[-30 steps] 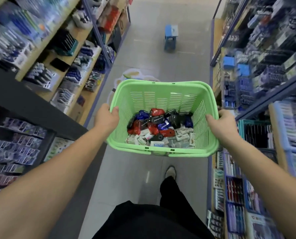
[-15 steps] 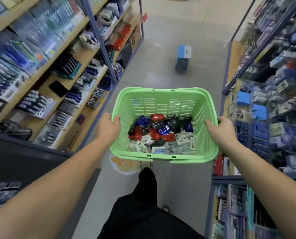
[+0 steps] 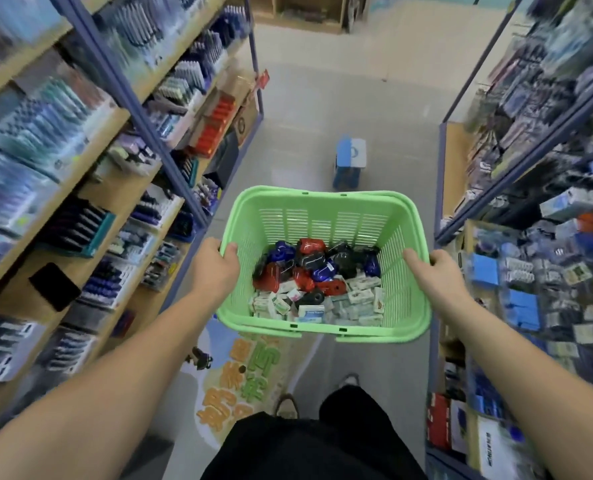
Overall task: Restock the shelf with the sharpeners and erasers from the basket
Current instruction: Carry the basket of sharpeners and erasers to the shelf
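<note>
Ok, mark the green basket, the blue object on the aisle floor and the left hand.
green basket (image 3: 322, 195): head view, on its far rim.
blue object (image 3: 349, 165): head view, on its side facing the camera.
left hand (image 3: 215, 270): head view, on the back of the hand.

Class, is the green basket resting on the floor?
No: the left hand and the right hand grip the basket by its side rims and hold it above the floor.
</note>
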